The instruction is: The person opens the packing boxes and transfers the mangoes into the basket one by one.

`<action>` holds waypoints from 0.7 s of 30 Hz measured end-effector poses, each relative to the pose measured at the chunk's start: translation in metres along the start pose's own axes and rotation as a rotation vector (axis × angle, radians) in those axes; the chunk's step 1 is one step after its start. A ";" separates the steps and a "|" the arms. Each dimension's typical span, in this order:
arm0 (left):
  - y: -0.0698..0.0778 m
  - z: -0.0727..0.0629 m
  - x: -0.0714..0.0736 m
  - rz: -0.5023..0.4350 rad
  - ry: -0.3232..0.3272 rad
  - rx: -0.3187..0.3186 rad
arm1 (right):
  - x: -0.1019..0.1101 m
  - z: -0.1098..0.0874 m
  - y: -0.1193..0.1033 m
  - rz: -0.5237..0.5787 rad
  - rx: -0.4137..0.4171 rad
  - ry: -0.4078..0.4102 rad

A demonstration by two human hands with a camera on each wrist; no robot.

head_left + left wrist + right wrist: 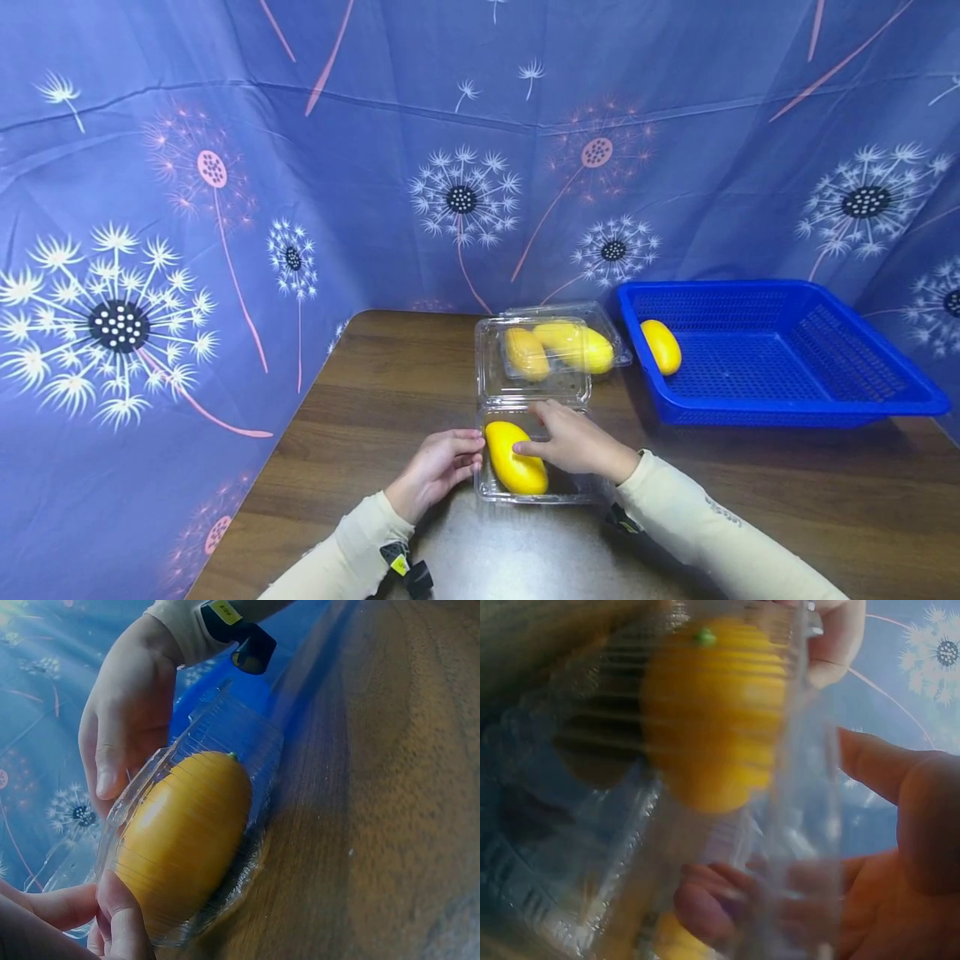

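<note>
A yellow mango (516, 458) lies in the left part of a hinged clear plastic box (525, 498), whose lid (495, 387) stands folded back. My left hand (437, 467) pinches the box's left rim; in the left wrist view its fingertips (124, 915) are at the wall beside the mango (187, 832). Above the box's right half is my right hand (573, 442), fingers relaxed and spread, thumb close to the mango. The right wrist view shows the right hand's fingers (712, 900) behind the clear wall, apart from the mango (716, 712).
Behind the lid stands another clear box (615, 333) with several yellow mangoes (588, 346). At the right is a blue plastic basket (787, 408) with one mango (661, 347) against its left wall. A blue dandelion-print cloth (360, 208) hangs around the wooden table (375, 383).
</note>
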State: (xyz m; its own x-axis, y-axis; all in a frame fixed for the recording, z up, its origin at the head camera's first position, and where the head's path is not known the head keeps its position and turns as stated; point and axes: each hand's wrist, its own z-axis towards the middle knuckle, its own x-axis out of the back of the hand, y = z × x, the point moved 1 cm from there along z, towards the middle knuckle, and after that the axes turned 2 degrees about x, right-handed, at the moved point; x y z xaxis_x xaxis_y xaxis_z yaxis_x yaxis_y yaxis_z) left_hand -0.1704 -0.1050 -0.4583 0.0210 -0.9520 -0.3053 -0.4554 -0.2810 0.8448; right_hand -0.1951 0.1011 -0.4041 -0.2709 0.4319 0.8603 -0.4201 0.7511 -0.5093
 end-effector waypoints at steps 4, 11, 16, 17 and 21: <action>0.000 0.000 0.000 -0.001 -0.002 -0.001 | -0.007 0.000 0.000 0.006 0.003 -0.009; -0.001 0.001 0.001 -0.005 -0.004 -0.003 | -0.016 0.001 -0.001 0.017 -0.002 -0.026; -0.001 0.000 0.001 -0.008 -0.004 -0.002 | -0.021 0.002 -0.002 0.014 0.017 -0.038; -0.001 0.000 0.001 -0.008 -0.003 0.000 | -0.022 0.002 -0.002 0.015 0.018 -0.041; 0.000 0.000 0.001 -0.009 -0.005 0.005 | -0.024 0.005 -0.004 0.029 0.019 -0.048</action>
State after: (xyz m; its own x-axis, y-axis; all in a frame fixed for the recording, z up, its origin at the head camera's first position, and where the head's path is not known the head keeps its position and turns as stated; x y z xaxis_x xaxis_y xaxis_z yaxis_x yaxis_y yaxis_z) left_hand -0.1701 -0.1059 -0.4588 0.0211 -0.9489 -0.3148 -0.4596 -0.2888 0.8399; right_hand -0.1912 0.0851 -0.4231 -0.3243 0.4281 0.8436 -0.4282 0.7287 -0.5344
